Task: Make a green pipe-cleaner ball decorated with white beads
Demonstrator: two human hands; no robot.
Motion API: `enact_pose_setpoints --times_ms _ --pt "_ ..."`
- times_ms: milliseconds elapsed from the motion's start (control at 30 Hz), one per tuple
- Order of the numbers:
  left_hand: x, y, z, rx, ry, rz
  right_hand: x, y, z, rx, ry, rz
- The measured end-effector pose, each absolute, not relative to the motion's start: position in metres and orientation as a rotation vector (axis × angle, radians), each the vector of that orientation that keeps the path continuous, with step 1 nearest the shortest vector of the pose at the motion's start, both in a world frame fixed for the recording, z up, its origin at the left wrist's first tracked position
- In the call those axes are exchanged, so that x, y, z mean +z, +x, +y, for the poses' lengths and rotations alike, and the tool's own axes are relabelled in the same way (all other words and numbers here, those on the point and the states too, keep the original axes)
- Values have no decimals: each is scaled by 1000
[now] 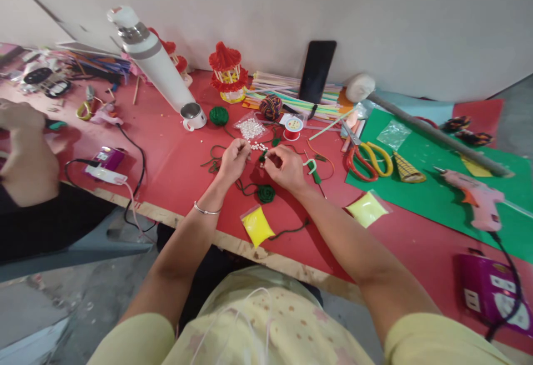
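My left hand [236,158] is closed in a pinch, and whatever lies between its fingertips is too small to make out. Opposite it, my right hand [285,168] has thumb and forefinger curled together at a small piece of dark green yarn [262,157]. Loose white pearl beads [259,146] lie just beyond the fingertips, in front of a clear bag of beads [250,127]. Below the hands sits a dark green yarn coil [266,193] with a trailing strand. A green-handled crochet hook [315,173] rests right of my right hand.
Behind stand a white thermos [160,65], a metal cup [192,116] and a phone [317,71]. Yellow packet [257,226] lies near the front edge. Scissors [368,161], a hammer [437,132] and a pink glue gun [474,196] lie right. Another person's arm [29,154] is left.
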State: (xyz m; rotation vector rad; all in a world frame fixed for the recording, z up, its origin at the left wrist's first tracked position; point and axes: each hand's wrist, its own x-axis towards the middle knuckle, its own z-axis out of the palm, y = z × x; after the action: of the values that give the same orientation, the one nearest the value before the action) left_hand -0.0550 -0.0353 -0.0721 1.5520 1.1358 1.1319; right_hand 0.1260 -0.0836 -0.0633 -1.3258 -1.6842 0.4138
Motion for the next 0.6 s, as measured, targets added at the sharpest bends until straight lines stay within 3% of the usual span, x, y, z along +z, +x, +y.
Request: enact_pose_setpoints --times_ms 133,267,433,600 --pt "-60 -54 -40 1174 2016 1028 -68 126 -81 502 -1156 -1712" --pt "-59 -51 -41 1208 2106 1013 -78 126 -75 649 -1122 -1723" --pt "-74 -55 -26 1200 2147 1251 -79 126 -75 569 -1263 -1659" --pt "-80 -53 -18 956 2349 1380 -78 126 -77 499 -1328 -1653"
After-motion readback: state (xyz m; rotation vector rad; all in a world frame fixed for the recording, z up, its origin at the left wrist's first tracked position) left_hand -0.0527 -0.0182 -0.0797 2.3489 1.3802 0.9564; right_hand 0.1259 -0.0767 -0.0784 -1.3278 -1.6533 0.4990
